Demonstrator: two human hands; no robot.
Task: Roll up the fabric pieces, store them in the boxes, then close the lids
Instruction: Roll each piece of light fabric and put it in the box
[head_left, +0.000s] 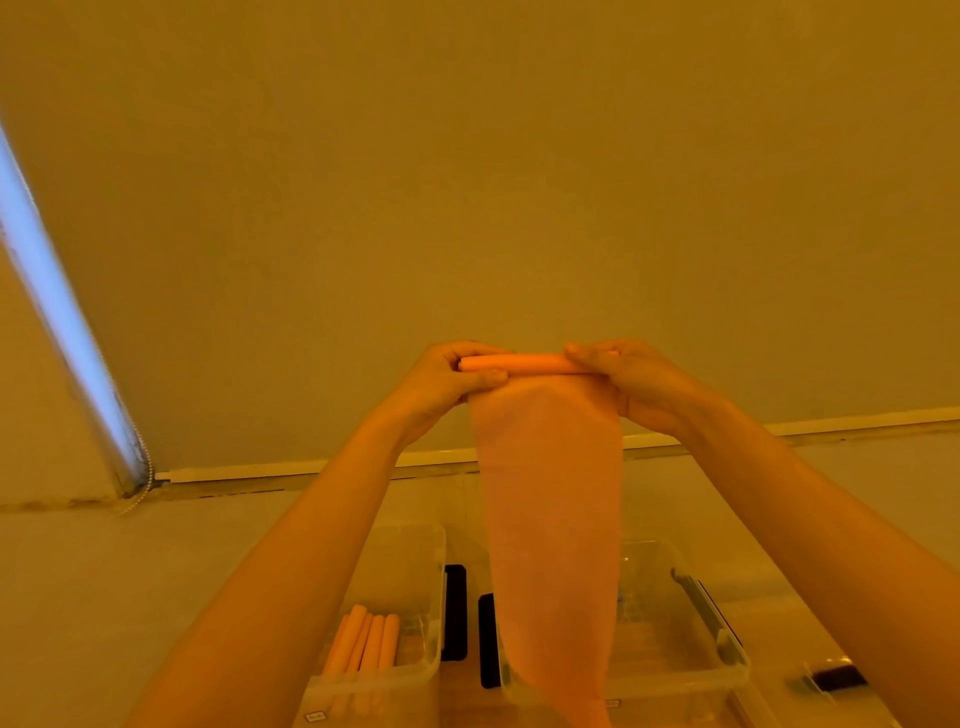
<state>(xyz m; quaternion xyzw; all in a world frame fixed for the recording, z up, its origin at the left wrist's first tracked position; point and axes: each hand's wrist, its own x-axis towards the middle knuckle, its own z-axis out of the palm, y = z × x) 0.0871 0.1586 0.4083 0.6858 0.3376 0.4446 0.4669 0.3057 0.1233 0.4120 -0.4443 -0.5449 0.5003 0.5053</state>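
Observation:
I hold an orange fabric piece (550, 519) up in the air in front of me. Its top edge is wound into a thin roll, and the rest hangs straight down over the boxes. My left hand (452, 382) pinches the roll's left end. My right hand (631, 379) pinches its right end. Below on the floor stand two clear plastic boxes. The left box (434, 597) holds several rolled orange fabric pieces (366, 647). The right box (691, 623) is partly hidden behind the hanging fabric, and what lies in it cannot be made out.
The boxes stand on a pale floor near a wall with a light baseboard (291, 470). Two black clips (456, 613) sit between the boxes. A small dark object (836, 678) lies at the lower right. A bright window strip (62, 317) runs down the left.

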